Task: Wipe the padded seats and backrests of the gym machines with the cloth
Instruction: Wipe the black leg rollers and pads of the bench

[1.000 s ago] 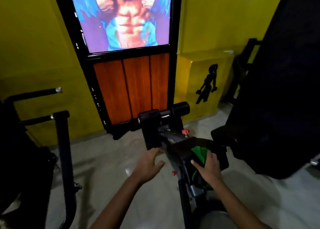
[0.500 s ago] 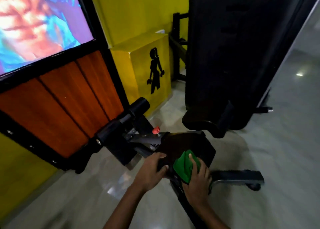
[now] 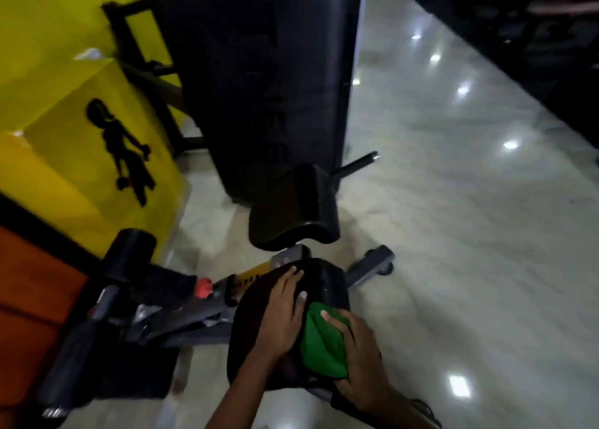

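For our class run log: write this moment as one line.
step: wiping seat | left hand: flat on padded seat | right hand: gripping green cloth on seat

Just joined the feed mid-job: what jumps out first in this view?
The green cloth stands out at bottom centre, gripped by the right hand on a dark padded seat, with the left hand flat beside it. At left glows a yellow wall panel bearing a black figure; a second black seat sits just beyond.

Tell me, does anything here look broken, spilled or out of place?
Nothing stands out. The left hand rests flat on the black padded seat while the right hand presses the green cloth onto it.
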A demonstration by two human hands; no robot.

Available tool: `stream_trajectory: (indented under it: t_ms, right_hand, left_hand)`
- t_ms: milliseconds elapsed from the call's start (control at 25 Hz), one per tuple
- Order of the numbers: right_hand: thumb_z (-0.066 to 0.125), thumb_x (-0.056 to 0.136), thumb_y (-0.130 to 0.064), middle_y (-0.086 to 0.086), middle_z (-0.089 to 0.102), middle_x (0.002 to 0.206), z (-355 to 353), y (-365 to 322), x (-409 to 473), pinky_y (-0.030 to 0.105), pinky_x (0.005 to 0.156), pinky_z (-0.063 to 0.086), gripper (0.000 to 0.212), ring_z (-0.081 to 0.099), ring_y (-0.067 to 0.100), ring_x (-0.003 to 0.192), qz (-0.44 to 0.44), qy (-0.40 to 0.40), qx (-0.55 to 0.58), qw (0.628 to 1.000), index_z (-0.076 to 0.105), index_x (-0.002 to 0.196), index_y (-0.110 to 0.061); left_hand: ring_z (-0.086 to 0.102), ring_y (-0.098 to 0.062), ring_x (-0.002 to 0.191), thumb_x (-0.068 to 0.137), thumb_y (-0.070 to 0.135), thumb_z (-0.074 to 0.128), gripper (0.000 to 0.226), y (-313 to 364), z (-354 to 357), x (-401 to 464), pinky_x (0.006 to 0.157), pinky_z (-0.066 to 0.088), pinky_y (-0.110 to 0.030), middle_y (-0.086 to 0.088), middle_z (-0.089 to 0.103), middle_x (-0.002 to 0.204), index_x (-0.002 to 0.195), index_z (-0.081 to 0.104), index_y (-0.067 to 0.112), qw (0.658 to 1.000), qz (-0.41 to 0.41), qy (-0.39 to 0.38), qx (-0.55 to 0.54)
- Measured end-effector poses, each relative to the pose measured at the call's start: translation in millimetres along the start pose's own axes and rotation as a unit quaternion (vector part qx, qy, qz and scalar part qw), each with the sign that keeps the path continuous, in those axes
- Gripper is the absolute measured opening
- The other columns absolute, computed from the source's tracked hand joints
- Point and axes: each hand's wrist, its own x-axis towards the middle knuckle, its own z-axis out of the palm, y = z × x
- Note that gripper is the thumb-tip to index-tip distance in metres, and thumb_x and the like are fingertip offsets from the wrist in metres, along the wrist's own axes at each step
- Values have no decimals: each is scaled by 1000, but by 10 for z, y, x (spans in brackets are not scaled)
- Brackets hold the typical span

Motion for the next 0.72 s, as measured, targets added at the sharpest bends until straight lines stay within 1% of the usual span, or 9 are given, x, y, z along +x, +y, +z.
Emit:
stream_trajectory:
  t_ms: [120,200,240,320,360,440,520,600,720]
  right_hand:
    - [70,67,-45,-3,44,127,35,-48,-50,35,85,47,81,52,22,107,96,15,29,995,36,140,-34]
    - [68,68,-47,1,48,123,66,-132,-86,38,87,48,75,53,24,108,176,28,40,983,43,136,-28]
    - [62,69,-55,4,51,120,79,-162,-95,39,88,47,74,54,27,107,227,41,37,972,45,133,-24]
    - [49,61,-80,5,54,113,98,-265,-114,37,88,46,93,55,27,104,337,82,46,937,49,128,-16]
    - [43,57,-87,3,54,110,114,-309,-118,36,88,46,100,54,25,102,376,90,52,921,49,127,-16]
    - [43,59,-87,4,53,112,125,-351,-62,35,89,45,101,53,24,104,426,94,54,898,45,130,-16]
    - [51,75,-73,7,51,118,119,-307,53,35,91,43,87,51,27,110,464,74,39,882,38,138,-14]
    - [50,84,-64,9,50,123,89,-301,234,37,93,43,76,50,29,115,480,58,7,875,33,140,-15]
    - [45,82,-70,5,48,121,103,-386,297,37,88,45,75,50,26,111,412,27,-68,908,36,134,-17]
  left_hand:
    - [8,0,138,102,29,36,45,-116,-115,86,108,3,-8,15,19,146,146,29,22,996,60,-58,0]
    - [3,2,139,102,31,35,48,-166,-163,81,109,3,-10,16,14,148,148,24,24,992,92,-82,7]
    - [2,3,139,102,33,34,49,-177,-165,83,110,5,-12,15,13,150,148,22,24,991,95,-93,4]
    - [-1,4,138,100,37,32,52,-221,-170,91,111,6,-14,11,11,154,149,18,26,989,95,-117,-3]
    - [-4,6,138,100,40,30,53,-237,-177,117,110,5,-13,11,8,156,149,15,27,987,97,-126,1]
    - [-11,7,137,98,44,27,57,-249,-171,220,111,2,-12,14,3,155,149,9,27,984,112,-140,19]
    - [-15,7,137,97,46,25,59,-254,-165,233,115,3,-17,17,-3,153,150,7,26,981,122,-145,31]
    - [-17,8,136,98,45,26,59,-235,-186,225,116,6,-20,19,-6,152,150,6,27,980,116,-157,29]
    - [-23,15,133,99,43,28,57,-268,-167,204,117,7,-21,19,-8,153,149,6,30,983,105,-148,28]
